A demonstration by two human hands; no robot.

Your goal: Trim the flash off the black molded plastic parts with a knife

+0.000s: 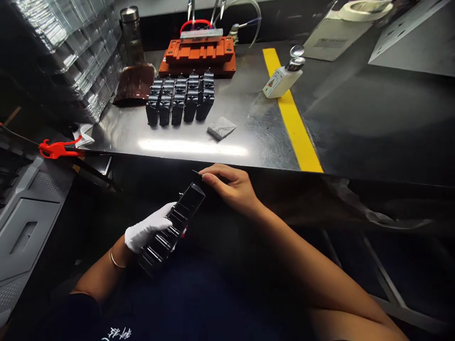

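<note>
My left hand [152, 226], in a white glove, is closed around a long glossy black plastic part [177, 215] with ribs across it. The part tilts, its upper end pointing up and right, in front of the table edge. My bare right hand [232, 184] pinches a thin dark pointed piece [195, 171] between thumb and fingertips; its exact kind is too small to make out. That piece is just above the upper end of the black part, apart from it. On the table, several similar black parts [180, 99] stand in a row.
Behind the row sits an orange fixture [199, 52]. A small grey pad [221, 128] lies near the front edge. A white bottle with a metal top [282, 80] stands by a yellow stripe [293, 128]. Clear trays [71, 57] are stacked left, above a red air gun [59, 149].
</note>
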